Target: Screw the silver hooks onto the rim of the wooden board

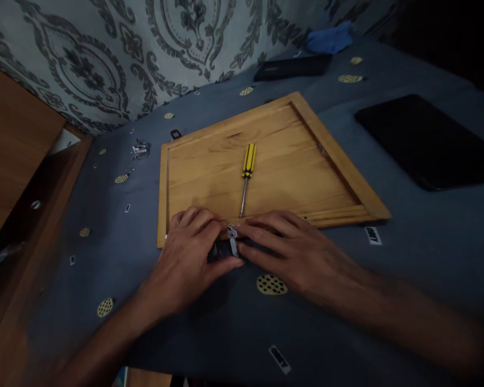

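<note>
A framed wooden panel lies on the dark blue patterned cloth, its recessed face up. At the panel's near edge sits a small silvery metal fitting, between my two hands. My left hand is closed over the near edge, fingers bent on the frame and thumb stretched below toward the fitting. From the other side, the fingertips of my right hand press against the fitting. On the panel just beyond them rests a screwdriver with a yellow and black handle, its tip pointing toward my hands. My fingers hide part of the edge.
Several small metal pieces lie left of the panel. A dark flat slab lies to the right. Toward the patterned wall are a dark case and a blue cloth. Brown wooden furniture stands at the left.
</note>
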Motion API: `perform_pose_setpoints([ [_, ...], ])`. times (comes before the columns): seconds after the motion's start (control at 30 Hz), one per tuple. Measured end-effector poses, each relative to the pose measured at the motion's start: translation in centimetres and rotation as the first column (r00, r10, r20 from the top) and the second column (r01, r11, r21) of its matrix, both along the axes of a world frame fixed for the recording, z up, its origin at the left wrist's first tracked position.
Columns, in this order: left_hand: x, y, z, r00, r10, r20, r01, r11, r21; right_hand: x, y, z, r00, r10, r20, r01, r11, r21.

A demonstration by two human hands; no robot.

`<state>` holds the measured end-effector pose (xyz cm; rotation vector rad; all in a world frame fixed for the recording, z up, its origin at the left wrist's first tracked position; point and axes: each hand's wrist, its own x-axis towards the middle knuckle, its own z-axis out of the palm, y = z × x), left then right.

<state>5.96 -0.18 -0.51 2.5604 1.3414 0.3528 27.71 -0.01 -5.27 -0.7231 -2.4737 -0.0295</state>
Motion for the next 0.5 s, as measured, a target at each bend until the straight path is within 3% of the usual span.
perform_pose_setpoints([
  [0.5, -0.01, 0.10, -0.10, 1.000, 0.014, 0.025, -0.013, 1.000, -0.007, -0.10, 0.01, 0.35, 1.000, -0.008, 0.012, 0.009, 0.999, -0.052],
])
